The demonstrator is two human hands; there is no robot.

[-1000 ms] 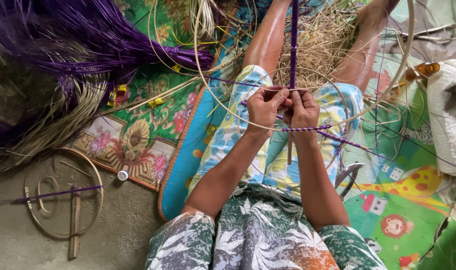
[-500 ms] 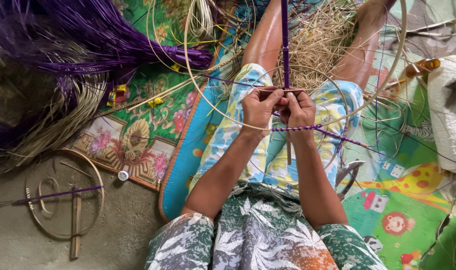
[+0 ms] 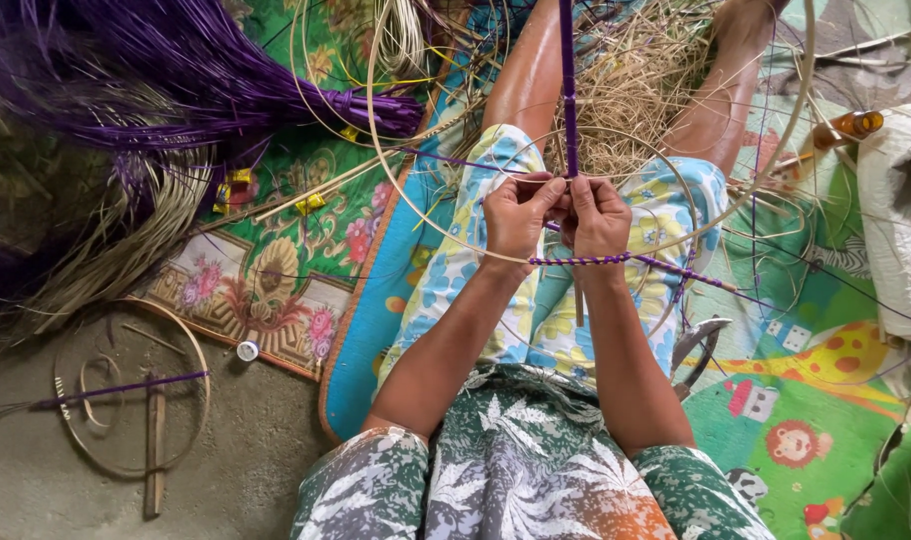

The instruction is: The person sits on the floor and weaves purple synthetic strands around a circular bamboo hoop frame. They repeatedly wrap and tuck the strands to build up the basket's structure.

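A bare concrete floor (image 3: 36,490) shows at the left, with bright patterned mats (image 3: 286,270) spread beside it. Seen from the head camera, the left hand (image 3: 516,215) and right hand (image 3: 598,215) meet over the lap, both pinched shut on an upright purple-wrapped stick (image 3: 568,90) where it crosses a thin cane hoop (image 3: 416,215). Part of the hoop below the hands is bound in purple strip (image 3: 586,260). The springy hoop could twist out of the pinch, and the slick strip might loosen if tension drops. A glossy purple bundle (image 3: 176,80) fans out at the upper left, dry straw (image 3: 636,90) lies between the knees, and a stiff finished ring (image 3: 131,400) rests on the floor.
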